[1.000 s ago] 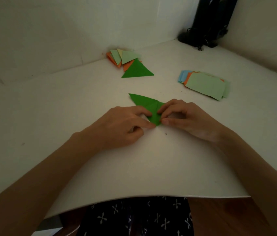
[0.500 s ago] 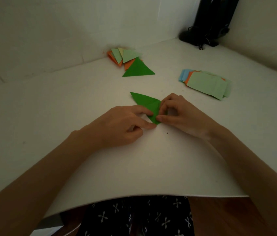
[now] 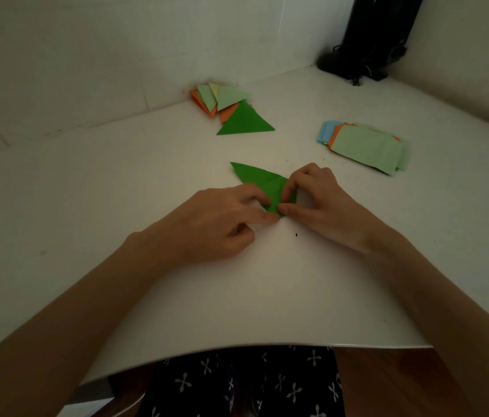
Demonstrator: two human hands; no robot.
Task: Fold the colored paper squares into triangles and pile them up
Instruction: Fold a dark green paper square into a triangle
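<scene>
White walls (image 3: 87,55) are enclosing white table (image 3: 117,206) | black stand (image 3: 369,40) is sitting in far corner | left hand (image 3: 222,224) and right hand (image 3: 321,203) are pinching green paper (image 3: 255,176) at table centre | square stack (image 3: 366,149) is lying far right | triangle pile (image 3: 228,106) is lying near back wall

the half-folded sheet (image 3: 255,179) is a deep, plain green with no print. the loose triangle (image 3: 244,123) farther back is the same deep green. the pile of triangles (image 3: 222,96) behind it mixes orange, light green and one pale yellow piece. the stack of squares (image 3: 366,149) has a plain light green sheet on top, with orange and light blue edges showing at its left. the table (image 3: 117,191) is plain white, with one tiny black speck (image 3: 296,235). the corner object (image 3: 369,40) is black. the fabric (image 3: 252,383) below the table edge is dark, scattered with small white crosses. the surface (image 3: 387,380) beside it is reddish brown.
</scene>
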